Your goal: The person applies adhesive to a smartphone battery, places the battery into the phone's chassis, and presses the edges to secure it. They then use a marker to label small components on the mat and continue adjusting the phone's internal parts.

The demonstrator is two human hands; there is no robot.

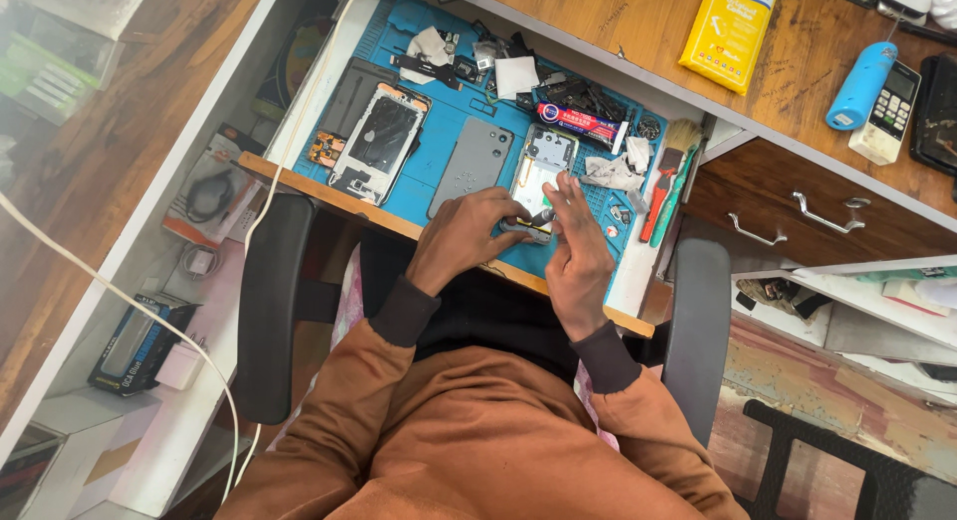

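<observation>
My left hand point(461, 236) pinches a small dark tool point(528, 221) against the opened phone frame point(539, 166) on the blue mat point(419, 181); my right hand point(576, 256) steadies the frame's lower edge, fingers pressed together; grey back cover point(471, 166) just beside.

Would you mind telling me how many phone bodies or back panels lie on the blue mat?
3. An opened frame at the left, a grey back panel in the middle, and an opened phone under the hands. Others may hide among the clutter behind.

One camera sits on the person's head, looking straight down, quite close, at the blue mat point(439, 131).
</observation>
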